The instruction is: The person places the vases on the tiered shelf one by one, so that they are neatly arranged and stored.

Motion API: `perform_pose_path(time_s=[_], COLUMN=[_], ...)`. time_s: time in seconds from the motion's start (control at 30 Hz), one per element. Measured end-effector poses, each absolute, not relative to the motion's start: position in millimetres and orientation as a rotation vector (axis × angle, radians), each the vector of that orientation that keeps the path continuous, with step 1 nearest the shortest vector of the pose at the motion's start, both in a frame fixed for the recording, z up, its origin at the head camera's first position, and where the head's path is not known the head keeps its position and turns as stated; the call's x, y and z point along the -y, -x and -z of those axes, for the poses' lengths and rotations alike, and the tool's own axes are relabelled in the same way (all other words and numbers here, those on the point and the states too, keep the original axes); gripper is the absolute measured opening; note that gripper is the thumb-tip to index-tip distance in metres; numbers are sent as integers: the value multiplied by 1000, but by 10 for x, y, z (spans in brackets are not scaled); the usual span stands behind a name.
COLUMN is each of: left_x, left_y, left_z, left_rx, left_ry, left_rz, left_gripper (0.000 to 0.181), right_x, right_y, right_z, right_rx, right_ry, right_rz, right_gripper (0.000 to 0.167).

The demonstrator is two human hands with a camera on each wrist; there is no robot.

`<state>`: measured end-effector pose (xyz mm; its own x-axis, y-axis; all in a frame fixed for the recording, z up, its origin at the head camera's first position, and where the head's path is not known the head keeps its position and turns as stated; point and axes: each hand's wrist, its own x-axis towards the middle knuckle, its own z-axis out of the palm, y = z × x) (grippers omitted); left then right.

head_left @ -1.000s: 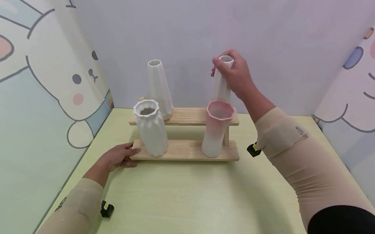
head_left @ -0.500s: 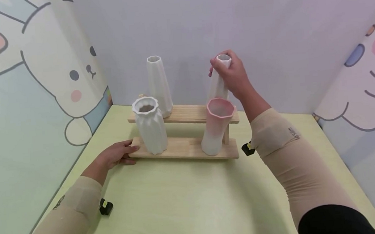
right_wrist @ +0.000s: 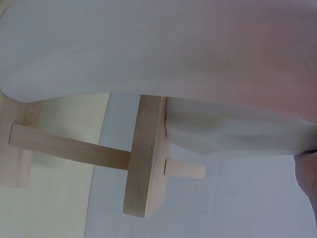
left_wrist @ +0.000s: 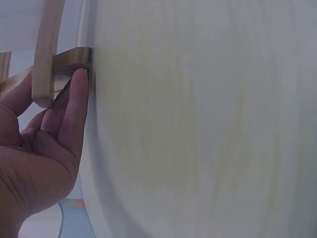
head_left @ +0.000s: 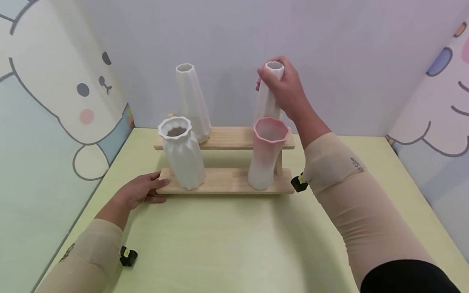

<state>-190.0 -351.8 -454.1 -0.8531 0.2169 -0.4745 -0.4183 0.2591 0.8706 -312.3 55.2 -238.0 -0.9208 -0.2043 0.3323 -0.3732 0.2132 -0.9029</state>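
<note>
In the head view, a two-tier wooden shelf stand (head_left: 229, 183) stands on the table. My left hand (head_left: 139, 190) grips the left end of its lower board, thumb on top and fingers underneath; the left wrist view shows this hand (left_wrist: 49, 134) at the board's end. With my right hand (head_left: 285, 86) I hold a tall white vase (head_left: 266, 101) near its mouth, at the right of the upper board. The pink-and-white vase (head_left: 265, 158) stands before it on the lower board, hiding its base in the head view. Its base meets the upper board in the right wrist view.
A ruffle-mouthed white vase (head_left: 184, 159) stands at the lower board's left. Behind it, another tall white vase (head_left: 193, 104) stands on the upper board. A grey wall (head_left: 226, 29) rises behind the pale table (head_left: 209, 248), with cartoon-printed walls at both sides.
My right hand and the tall vase it holds have shifted slightly left along the upper board. The left hand keeps its grip on the lower board. The head view has also shifted a little.
</note>
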Motion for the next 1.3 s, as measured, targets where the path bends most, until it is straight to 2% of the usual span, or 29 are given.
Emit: perform_pose_path(time_s=[0.27, 1.17, 1.3], left_x=[3560, 3677, 3677], left_y=[1861, 1823, 1797], left_z=[4525, 4497, 4529], left_rx=[-2021, -2101, -2190], left_ry=[196, 209, 210], left_rz=[-1633, -1511, -1539], left_gripper=[89, 94, 89], right_x=[-490, -354, -328], right_y=[2977, 2971, 2971], right_z=[2315, 2333, 2339], right_rx=[2296, 2316, 2313], right_ry=[-582, -545, -557], right_rz=[-1845, -1853, -1850], right_gripper=[30, 29, 31])
